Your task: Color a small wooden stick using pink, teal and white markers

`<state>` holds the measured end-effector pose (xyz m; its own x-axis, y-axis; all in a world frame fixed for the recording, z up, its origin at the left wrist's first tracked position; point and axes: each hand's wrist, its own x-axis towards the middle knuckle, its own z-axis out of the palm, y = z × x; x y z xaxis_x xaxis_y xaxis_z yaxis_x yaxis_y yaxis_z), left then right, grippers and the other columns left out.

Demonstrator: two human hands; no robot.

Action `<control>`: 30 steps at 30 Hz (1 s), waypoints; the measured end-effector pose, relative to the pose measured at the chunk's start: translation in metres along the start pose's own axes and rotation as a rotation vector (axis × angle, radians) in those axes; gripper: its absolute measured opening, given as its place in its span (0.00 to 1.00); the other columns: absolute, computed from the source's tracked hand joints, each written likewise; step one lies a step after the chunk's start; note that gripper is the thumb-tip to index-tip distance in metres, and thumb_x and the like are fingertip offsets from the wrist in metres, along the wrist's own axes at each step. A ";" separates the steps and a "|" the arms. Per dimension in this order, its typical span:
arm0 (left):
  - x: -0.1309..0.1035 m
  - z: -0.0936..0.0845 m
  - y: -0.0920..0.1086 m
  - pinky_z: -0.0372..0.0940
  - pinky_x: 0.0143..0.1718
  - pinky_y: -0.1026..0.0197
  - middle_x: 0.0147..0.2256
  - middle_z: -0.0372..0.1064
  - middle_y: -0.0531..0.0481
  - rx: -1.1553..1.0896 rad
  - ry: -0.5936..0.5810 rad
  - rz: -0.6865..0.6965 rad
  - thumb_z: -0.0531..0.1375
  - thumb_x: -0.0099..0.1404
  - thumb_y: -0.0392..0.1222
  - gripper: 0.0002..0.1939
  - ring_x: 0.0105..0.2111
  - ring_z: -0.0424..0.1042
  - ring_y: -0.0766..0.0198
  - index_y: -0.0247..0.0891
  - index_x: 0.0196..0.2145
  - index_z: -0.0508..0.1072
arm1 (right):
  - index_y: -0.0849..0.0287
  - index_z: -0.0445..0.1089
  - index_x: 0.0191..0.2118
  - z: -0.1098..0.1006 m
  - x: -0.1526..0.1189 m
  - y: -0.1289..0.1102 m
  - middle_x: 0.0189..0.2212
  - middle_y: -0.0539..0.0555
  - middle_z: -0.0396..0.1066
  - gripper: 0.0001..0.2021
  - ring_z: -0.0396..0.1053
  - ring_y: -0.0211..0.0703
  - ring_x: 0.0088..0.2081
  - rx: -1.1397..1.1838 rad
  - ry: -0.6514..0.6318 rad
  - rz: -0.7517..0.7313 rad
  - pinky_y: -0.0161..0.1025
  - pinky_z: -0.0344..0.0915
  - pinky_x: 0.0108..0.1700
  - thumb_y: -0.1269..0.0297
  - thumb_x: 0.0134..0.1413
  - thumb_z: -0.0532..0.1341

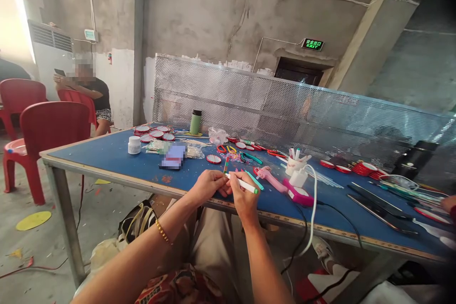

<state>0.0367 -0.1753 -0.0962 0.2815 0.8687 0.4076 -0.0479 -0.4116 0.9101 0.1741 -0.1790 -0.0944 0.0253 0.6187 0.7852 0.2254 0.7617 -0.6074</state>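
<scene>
At the near edge of the blue table, my right hand [245, 202] grips a white marker pen [246, 185] with a green end, its tip pointing left. Between the fingers of my left hand [210, 184] stands a thin stick with red and green parts [226, 165], upright and close to the pen's tip. Whether the tip touches it I cannot tell. Just beyond my hands lie a teal marker [253, 180], a small heap of coloured bits [233, 156] and a round red-rimmed disc [213, 159].
To the left are a white bottle [134, 145], a phone [173, 156] and a green flask [195, 122]. Pliers [251, 158], a pen cup [296, 164] and a magenta device with a cable [299, 194] lie rightward. Another person's hand [448, 204] shows at the right edge.
</scene>
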 end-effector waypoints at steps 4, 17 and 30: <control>0.000 0.000 0.001 0.68 0.31 0.64 0.26 0.74 0.46 0.024 0.012 -0.001 0.59 0.62 0.54 0.19 0.25 0.75 0.64 0.33 0.26 0.71 | 0.58 0.71 0.30 0.000 0.000 -0.001 0.21 0.48 0.70 0.11 0.66 0.35 0.19 -0.006 -0.006 0.003 0.32 0.64 0.22 0.58 0.61 0.59; 0.000 0.000 0.001 0.67 0.30 0.65 0.26 0.75 0.46 0.103 0.034 0.007 0.57 0.63 0.51 0.17 0.26 0.76 0.63 0.34 0.26 0.71 | 0.58 0.71 0.31 0.000 0.000 0.005 0.21 0.48 0.70 0.10 0.66 0.36 0.20 -0.006 -0.002 0.002 0.33 0.65 0.24 0.58 0.60 0.60; 0.000 0.000 -0.001 0.68 0.31 0.65 0.28 0.76 0.44 0.050 0.017 -0.018 0.59 0.62 0.57 0.21 0.26 0.76 0.63 0.33 0.28 0.74 | 0.58 0.71 0.30 0.001 -0.001 0.005 0.20 0.47 0.69 0.11 0.66 0.35 0.19 0.023 0.043 0.038 0.33 0.64 0.23 0.57 0.60 0.61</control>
<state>0.0366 -0.1746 -0.0966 0.2651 0.8807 0.3926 0.0048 -0.4084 0.9128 0.1746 -0.1752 -0.0983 0.0755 0.6386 0.7658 0.2008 0.7425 -0.6390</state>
